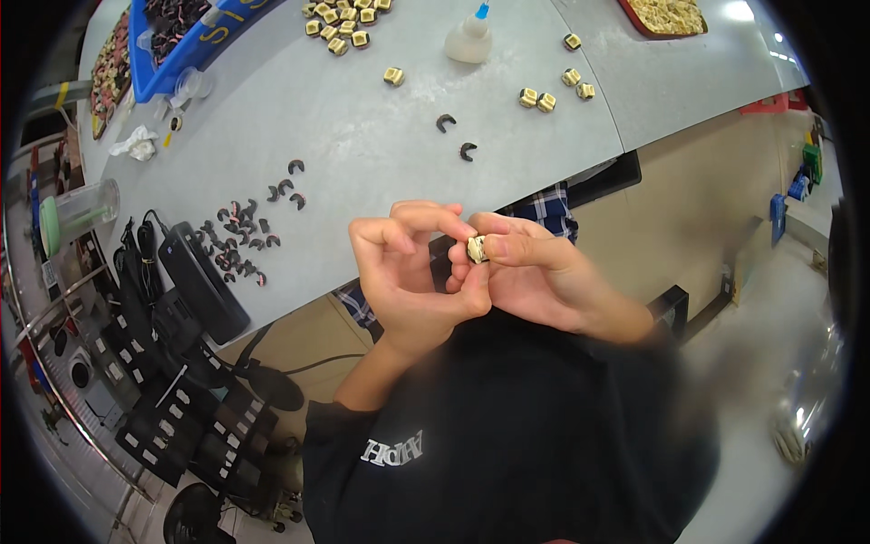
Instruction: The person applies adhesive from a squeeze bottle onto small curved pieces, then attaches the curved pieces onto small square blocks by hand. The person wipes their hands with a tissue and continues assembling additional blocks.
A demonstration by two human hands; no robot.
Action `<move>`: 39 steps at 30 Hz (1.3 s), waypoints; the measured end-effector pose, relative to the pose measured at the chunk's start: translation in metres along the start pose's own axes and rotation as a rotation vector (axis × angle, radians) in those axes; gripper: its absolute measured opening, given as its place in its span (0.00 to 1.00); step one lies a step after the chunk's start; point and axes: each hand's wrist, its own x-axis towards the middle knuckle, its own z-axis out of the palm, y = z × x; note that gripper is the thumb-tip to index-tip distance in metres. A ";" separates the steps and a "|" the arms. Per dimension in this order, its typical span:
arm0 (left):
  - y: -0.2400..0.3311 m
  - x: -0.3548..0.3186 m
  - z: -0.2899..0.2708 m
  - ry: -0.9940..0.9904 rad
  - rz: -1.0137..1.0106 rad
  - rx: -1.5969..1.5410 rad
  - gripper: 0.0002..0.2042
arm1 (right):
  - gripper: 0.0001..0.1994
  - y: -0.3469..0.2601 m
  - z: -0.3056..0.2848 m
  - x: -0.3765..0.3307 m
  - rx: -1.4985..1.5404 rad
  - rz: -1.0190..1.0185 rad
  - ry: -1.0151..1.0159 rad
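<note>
Left hand point(408, 276) and right hand point(553, 281) are pinching one small cream-and-dark block point(478, 250) between their fingertips, holding it in front of the dark shirt point(507, 417), by the near edge of the table point(362, 131). Judging by the grip, the fingers are pressing or aligning its parts; working well here probably means keeping the faces square, pushing evenly, and bringing the block over the table, where a slipping part would be landing safely.

At upper left, a blue bin point(195, 56) is holding a heap of dark pieces point(172, 29). At upper right, a red tray point(678, 36) is carrying pale pieces point(666, 14). Between them a squeeze bottle point(468, 41) is standing upright, its contents impossible to tell.
</note>
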 end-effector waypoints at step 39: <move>-0.026 0.045 0.002 -0.223 0.206 0.806 0.16 | 0.08 -0.243 -0.038 0.036 -2.623 -1.169 0.900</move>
